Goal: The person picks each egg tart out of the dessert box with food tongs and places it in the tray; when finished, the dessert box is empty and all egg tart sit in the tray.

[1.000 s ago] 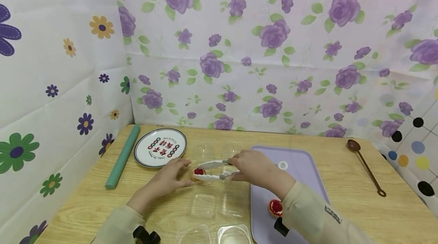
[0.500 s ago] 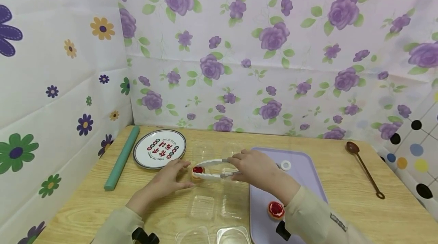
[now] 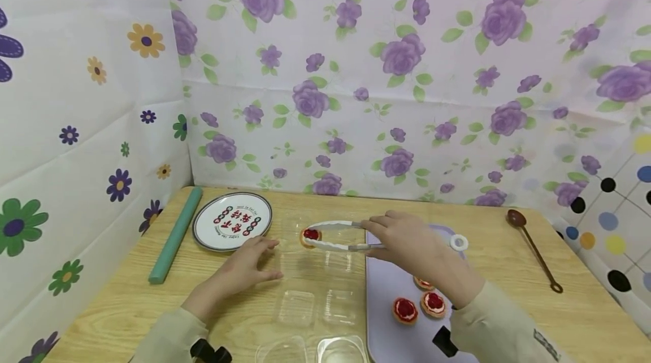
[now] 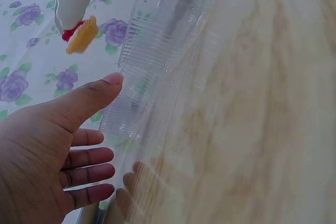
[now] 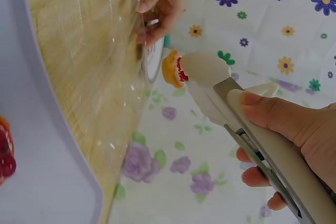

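Observation:
My right hand (image 3: 412, 247) grips a pair of metal tongs with white tips (image 3: 333, 246). Between those tips a small berry tart (image 3: 307, 242) is pinched, with a red top and golden crust; both wrist views show it raised above the clear plastic containers (image 3: 297, 307). My left hand (image 3: 239, 272) holds nothing. Its thumb and fingers are spread apart beside the left edge of the containers, and the left wrist view shows the left hand (image 4: 47, 145) close to the ribbed plastic wall (image 4: 142, 45). Several more tarts (image 3: 405, 311) lie on the purple tray (image 3: 382, 281), partly behind the right forearm.
A white plate (image 3: 224, 234) with red lettering lies at the back left, next to a teal roll (image 3: 175, 236). On the far right is a brown ladle (image 3: 534, 250). Further clear containers (image 3: 342, 346) stand at the front edge of view. Flowered cloth hangs behind and left.
The right hand has moved up and to the right, lifting the tart in the tongs away from the left hand. More tarts on the tray have come into view. The left hand stays nearly still.

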A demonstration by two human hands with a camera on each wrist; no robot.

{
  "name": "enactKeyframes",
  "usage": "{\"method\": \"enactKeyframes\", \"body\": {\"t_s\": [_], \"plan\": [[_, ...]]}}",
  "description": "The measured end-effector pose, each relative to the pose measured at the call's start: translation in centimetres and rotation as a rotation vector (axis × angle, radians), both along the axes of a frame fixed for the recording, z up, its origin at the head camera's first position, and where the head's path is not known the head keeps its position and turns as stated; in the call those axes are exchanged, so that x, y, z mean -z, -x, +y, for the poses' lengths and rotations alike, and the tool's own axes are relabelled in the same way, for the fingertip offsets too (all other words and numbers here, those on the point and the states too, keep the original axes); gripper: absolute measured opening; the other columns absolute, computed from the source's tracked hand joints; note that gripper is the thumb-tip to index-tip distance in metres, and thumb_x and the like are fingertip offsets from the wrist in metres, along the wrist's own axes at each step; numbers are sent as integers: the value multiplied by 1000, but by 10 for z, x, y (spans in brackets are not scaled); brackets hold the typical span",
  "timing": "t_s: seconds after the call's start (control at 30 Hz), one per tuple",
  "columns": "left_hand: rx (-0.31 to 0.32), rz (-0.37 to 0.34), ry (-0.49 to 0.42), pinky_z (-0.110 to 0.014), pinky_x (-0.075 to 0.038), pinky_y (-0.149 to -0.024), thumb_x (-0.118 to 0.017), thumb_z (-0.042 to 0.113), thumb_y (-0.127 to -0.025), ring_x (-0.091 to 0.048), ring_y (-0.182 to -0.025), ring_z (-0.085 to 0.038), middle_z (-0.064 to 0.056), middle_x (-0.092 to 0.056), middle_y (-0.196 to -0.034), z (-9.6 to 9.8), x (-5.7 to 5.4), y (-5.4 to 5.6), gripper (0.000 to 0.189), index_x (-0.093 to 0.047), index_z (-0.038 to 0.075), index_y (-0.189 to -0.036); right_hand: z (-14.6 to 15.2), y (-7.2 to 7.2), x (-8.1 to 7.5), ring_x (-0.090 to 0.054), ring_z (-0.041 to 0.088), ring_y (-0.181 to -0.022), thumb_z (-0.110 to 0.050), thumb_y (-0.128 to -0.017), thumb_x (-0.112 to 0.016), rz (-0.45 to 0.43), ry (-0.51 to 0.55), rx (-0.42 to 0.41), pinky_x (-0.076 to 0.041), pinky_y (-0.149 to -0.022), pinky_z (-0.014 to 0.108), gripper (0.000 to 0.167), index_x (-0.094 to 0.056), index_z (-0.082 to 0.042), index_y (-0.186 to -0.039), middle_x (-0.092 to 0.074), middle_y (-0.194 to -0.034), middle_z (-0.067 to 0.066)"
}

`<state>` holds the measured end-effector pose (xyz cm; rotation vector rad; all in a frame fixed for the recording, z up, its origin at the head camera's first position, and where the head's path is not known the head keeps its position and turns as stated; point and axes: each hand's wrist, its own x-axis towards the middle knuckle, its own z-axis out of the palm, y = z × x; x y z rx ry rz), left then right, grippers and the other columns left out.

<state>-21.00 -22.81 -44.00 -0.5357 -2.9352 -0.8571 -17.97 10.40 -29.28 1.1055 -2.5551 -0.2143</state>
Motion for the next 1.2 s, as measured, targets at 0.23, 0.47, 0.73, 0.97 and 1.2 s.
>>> {"method": "enactKeyframes", "body": {"t_s": [0.23, 0.47, 0.73, 0.97, 1.2], "plan": [[11, 15, 11, -45, -48, -99, -77, 45, -77, -57, -111, -24, -6, -60, -117, -1, 0, 0, 74, -52, 7, -135, 27, -8, -10, -68, 20, -98, -37, -79, -76, 46, 43, 30, -58, -80, 34, 50, -66, -9, -119, -71, -111, 5], [11, 11, -1, -45, -48, -99, -76, 47, -76, -57, -112, -24, -5, -59, -118, -1, 2, -1, 74, -53, 7, -134, 52, -18, -16, -67, 23, -100, -35, -79, -76, 14, 69, 83, -57, -83, 39, 51, -65, -8, -120, -71, -113, 6], [11, 29, 6, -46, -49, -98, -78, 44, -76, -57, -111, -24, -6, -60, -117, 0, -1, -2, 73, -54, 6, -134, 82, -28, -8, -67, 23, -94, -35, -78, -77, -27, 83, 135, -57, -78, 39, 51, -65, -11, -121, -70, -114, 5], [14, 43, 15, -46, -49, -97, -78, 44, -76, -57, -110, -24, -6, -60, -116, -1, -2, -2, 73, -54, 5, -133, 104, -35, 4, -67, 22, -92, -38, -76, -77, -55, 92, 179, -57, -74, 38, 50, -67, -14, -119, -72, -110, 2], [12, 34, 14, -46, -49, -97, -78, 43, -76, -57, -111, -24, -6, -60, -117, 0, -2, -2, 72, -54, 5, -133, 119, -39, 18, -68, 19, -87, -40, -74, -78, -71, 101, 232, -57, -67, 35, 49, -69, -16, -115, -72, -105, 0]]}}
